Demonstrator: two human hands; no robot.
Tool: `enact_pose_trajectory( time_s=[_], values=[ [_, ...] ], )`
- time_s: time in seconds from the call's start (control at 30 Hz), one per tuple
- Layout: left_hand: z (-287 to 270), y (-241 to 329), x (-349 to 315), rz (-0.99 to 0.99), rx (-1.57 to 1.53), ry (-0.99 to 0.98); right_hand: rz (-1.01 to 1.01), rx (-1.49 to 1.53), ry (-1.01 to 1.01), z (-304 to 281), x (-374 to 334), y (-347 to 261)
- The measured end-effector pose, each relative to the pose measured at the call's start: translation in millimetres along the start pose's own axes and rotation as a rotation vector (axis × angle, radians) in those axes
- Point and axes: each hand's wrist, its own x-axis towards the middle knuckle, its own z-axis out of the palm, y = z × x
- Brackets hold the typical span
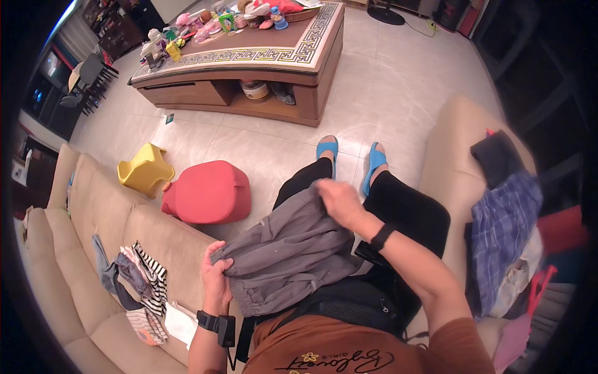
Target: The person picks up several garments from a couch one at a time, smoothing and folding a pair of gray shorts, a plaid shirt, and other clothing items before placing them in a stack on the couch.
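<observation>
A pair of grey trousers (pixel 289 246) with gathered, elastic-looking edges lies stretched over my lap. At its left end, my left hand (pixel 217 271) is closed on one gathered edge, thumb on top. My right hand (pixel 341 202) grips the far right part of the cloth above my knees, its fingers partly hidden behind the knuckles. Between the two hands the fabric hangs in loose folds. A dark waist bag (pixel 349 308) rests at my waist, just below the trousers.
Left on the beige sofa (pixel 165 234) lies a pile of small clothes (pixel 134 274). More clothes (pixel 504 212) drape over the sofa part at right. A red stool (pixel 212 193) and a yellow step stool (pixel 146 169) stand on the floor. Ahead is a cluttered coffee table (pixel 261 78).
</observation>
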Motion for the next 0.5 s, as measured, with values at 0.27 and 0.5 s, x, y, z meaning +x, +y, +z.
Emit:
enact_pose_trajectory(
  time_s=[0.27, 0.5],
  values=[
    [10.9, -13.3, 8.3, -0.02, -0.042, 0.054, -0.013, -0.305, -0.207, -32.1, -36.5, 71.5],
    [-5.5, 6.4, 7.3, 0.027, 0.068, -0.001, 0.391, 0.73, 0.051, -37.5, -7.4, 39.9]
  ],
)
